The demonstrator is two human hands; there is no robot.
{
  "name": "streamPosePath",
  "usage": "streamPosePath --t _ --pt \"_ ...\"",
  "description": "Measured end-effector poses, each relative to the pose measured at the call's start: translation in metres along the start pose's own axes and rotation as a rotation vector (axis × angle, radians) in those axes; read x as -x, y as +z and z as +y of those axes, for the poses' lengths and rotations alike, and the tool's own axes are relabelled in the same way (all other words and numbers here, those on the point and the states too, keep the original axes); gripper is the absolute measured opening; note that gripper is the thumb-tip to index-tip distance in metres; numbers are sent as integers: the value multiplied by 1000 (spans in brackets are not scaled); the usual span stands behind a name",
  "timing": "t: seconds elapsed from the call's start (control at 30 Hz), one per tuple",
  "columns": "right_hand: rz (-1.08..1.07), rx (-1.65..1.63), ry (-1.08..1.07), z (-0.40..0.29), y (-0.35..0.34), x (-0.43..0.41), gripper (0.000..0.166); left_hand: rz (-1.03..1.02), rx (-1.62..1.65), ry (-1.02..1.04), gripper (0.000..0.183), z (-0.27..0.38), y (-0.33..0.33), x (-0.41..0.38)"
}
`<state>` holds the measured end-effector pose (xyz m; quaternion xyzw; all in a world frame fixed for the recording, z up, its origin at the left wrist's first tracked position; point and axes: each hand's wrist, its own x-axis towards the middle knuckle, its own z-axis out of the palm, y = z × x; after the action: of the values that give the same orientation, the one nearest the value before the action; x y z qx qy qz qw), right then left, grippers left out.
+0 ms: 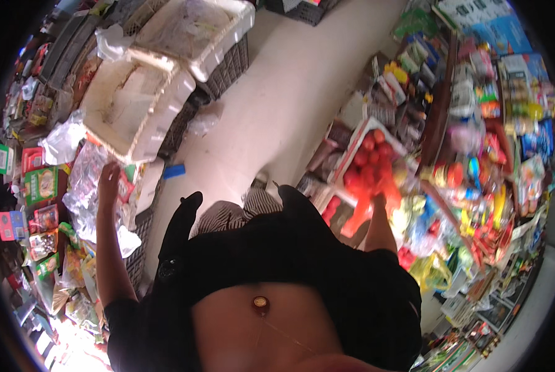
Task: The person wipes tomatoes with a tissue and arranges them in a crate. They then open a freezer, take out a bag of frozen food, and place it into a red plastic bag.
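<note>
My right hand (379, 200) is at a thin red plastic bag (357, 211), seemingly gripping its upper part. The bag hangs over the near edge of a white foam box (352, 148) that holds several round red fruits, probably tomatoes (368, 156). My left hand (110, 176) reaches out on the other side, over crumpled clear plastic (84, 181) and close to the corner of an open, nearly bare foam box (140, 100). Its fingers are blurred, and I cannot tell whether they touch the plastic.
Foam boxes, one of them at the back (226, 35), stand on dark plastic crates (231, 65) along the left. A pale floor aisle (277, 88) runs between. Shelves of packaged goods (463, 116) line the right. A blue piece (174, 171) lies by the left crates.
</note>
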<state>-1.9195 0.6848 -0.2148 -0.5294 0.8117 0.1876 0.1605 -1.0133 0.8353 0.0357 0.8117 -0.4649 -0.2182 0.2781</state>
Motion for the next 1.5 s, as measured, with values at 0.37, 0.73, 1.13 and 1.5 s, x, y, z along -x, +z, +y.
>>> streamPosePath --t 0.37,0.73,1.13,1.5 --pt "-635 -172 287 -67 -208 -78 15 -106 290 -338 29 76 136 -234" --pt "324 -932 -186 -350 -516 -322 24 -90 463 694 14 497 225 -630" --pt "-113 -621 -1773 -994 -798 -374 28 654 368 -694 23 364 223 -661" --pt "-345 -788 -1754 -1286 -861 -419 9 585 539 -32 9 391 51 -1052"
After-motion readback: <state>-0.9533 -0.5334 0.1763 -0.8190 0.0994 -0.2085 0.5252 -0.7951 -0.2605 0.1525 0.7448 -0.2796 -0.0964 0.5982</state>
